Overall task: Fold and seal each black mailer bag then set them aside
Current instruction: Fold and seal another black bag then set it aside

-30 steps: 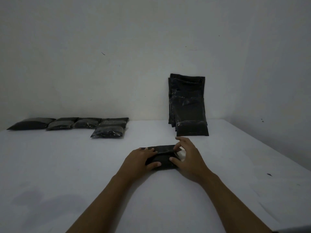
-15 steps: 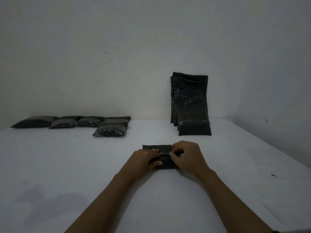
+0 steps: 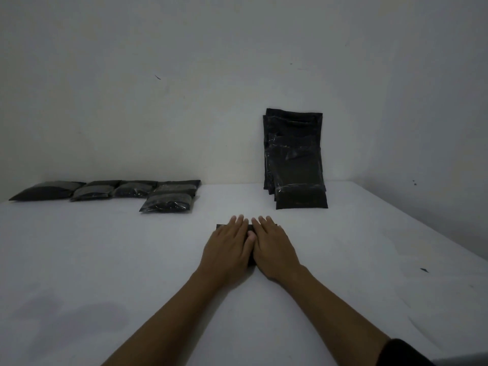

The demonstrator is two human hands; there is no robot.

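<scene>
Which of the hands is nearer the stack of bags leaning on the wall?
Right. The right hand lies almost below the leaning stack; the left hand sits farther left.

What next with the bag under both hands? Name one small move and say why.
Probably lift both hands and slide the bag left toward the finished row. The left hand and right hand lie flat on it, fingers straight, pressing it to the table, so the fold looks sealed. The unfolded stack leans on the wall behind.
</scene>
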